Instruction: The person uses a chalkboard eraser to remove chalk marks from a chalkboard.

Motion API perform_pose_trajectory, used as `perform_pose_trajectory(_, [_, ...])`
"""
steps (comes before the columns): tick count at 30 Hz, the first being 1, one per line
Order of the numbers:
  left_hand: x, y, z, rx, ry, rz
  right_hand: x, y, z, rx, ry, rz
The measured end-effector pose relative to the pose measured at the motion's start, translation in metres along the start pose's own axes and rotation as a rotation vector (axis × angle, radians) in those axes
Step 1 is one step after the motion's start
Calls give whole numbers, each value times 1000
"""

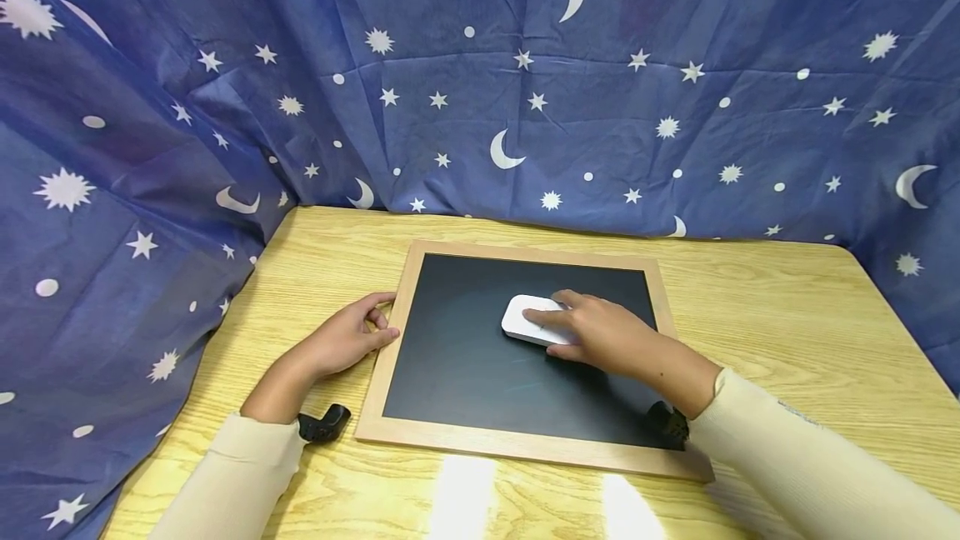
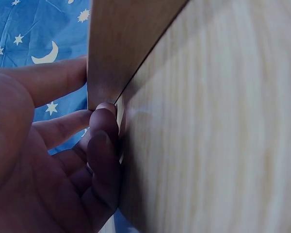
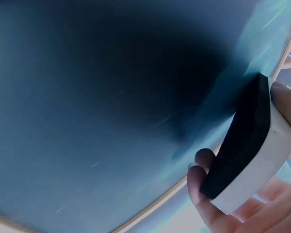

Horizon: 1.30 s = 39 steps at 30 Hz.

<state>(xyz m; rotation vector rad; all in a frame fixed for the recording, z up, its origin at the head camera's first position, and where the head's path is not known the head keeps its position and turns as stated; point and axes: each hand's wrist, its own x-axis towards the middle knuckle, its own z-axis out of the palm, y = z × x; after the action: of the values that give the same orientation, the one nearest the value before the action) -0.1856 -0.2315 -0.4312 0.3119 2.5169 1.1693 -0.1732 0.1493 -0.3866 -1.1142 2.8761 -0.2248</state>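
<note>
Eraser (image 1: 538, 330), dark pad facing down, is at the chalkboard (image 1: 457, 357), just far of its middle; the right hand (image 1: 603, 336) has a closed grip on its sides, one finger along the top, likely for even pressure. The left hand's (image 1: 337, 344) grip is loose, touching the wooden frame's (image 1: 411, 273) left side, probably steadying it on the bench (image 1: 765, 340).

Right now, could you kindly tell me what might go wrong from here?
The left hand touches only one side of the wooden frame, so firm strokes might swivel the blackboard. Thin pale streaks mark its surface; the white eraser in the right hand might miss them.
</note>
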Motion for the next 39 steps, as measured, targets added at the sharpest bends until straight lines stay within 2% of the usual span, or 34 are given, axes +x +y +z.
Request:
perform_pose_trajectory(12, [0, 0, 0, -7, 3, -6, -50, 22, -7, -6, 26, 30])
perform_pose_trajectory(20, [0, -1, 1, -10, -8, -18, -68, 29, -8, 6, 31, 45])
perform_pose_trajectory(30, [0, 2, 0, -19, -7, -7, -64, 27, -12, 1, 29, 54])
perform_pose_trajectory(39, [0, 2, 1, -11, -3, -6, -40, 19, -12, -24, 9, 40])
